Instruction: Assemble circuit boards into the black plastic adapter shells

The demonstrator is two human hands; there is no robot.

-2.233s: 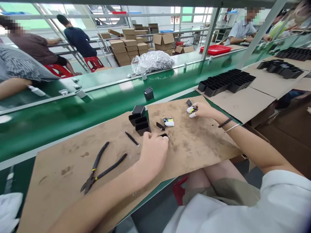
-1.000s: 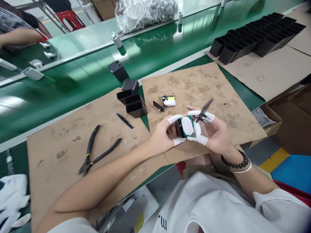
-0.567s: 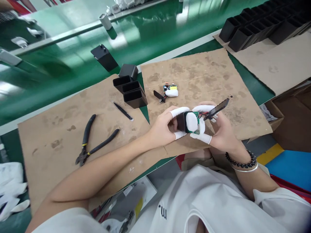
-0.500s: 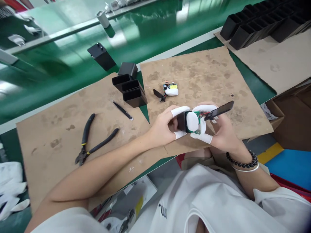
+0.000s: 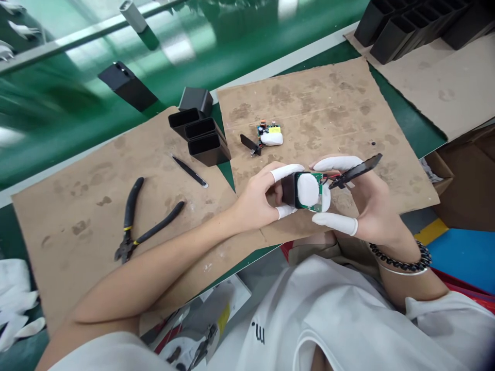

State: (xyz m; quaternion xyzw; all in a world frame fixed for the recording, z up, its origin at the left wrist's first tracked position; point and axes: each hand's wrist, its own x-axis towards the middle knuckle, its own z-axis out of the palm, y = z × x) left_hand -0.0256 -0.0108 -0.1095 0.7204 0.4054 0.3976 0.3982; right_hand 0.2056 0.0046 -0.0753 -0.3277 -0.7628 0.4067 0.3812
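Observation:
Both hands meet over the near edge of the brown cardboard mat (image 5: 320,108), fingertips in white finger cots. My left hand (image 5: 258,198) grips a small black housing (image 5: 288,189). My right hand (image 5: 361,201) holds a green circuit board with a white pad (image 5: 309,189) partly inside that housing. A flat black cover (image 5: 358,171) on short wires hangs off the board by my right index finger.
On the mats lie a second circuit board (image 5: 269,135), three open black housings (image 5: 201,138), a closed one (image 5: 196,98), tweezers (image 5: 189,171) and black cutters (image 5: 144,221). A black block (image 5: 127,86) rides the green conveyor. More black housings (image 5: 410,23) stand at the far right.
Both hands have come together from the mat, bringing board and housing up in front of me. The board has slid slightly deeper into the housing. The block on the conveyor has drifted left.

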